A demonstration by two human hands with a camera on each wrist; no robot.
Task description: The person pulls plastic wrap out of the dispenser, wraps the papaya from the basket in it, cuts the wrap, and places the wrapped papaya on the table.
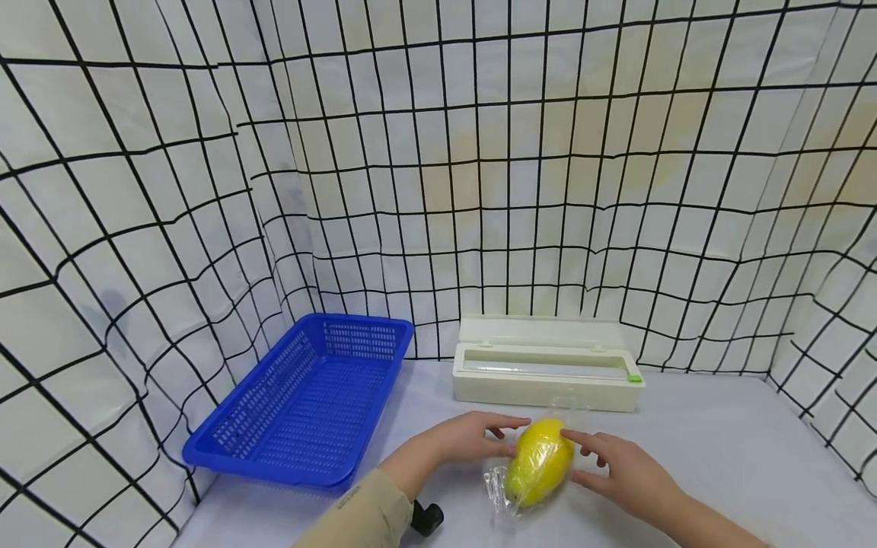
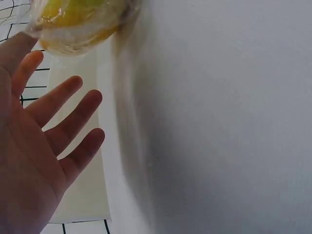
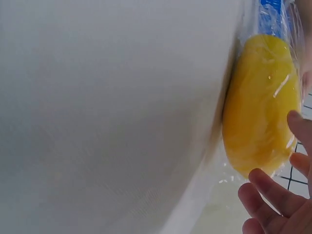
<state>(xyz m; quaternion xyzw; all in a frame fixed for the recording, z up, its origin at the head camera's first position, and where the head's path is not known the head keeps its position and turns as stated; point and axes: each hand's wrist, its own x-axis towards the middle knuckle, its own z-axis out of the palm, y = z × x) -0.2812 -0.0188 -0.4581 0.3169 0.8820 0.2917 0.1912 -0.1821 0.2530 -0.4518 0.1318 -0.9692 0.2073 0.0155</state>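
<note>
A yellow lemon-shaped fruit (image 1: 540,461) wrapped in clear cling film lies on the white table (image 1: 719,457), between my two hands. My left hand (image 1: 473,435) lies just left of it, fingers straight and spread, fingertips at the film. The right hand (image 1: 610,464) is on its right side, index finger touching the top of the fruit. In the left wrist view the open palm (image 2: 44,141) faces the wrapped fruit (image 2: 73,22). The right wrist view shows the fruit (image 3: 261,102) close up, with my fingertips (image 3: 273,190) beside it.
A blue plastic basket (image 1: 308,399) stands at the left. A cream cling-film dispenser box (image 1: 544,365) with a green slider sits behind the fruit. A black-gridded white cloth backdrop (image 1: 479,190) surrounds the table. A small black object (image 1: 428,519) lies near my left sleeve.
</note>
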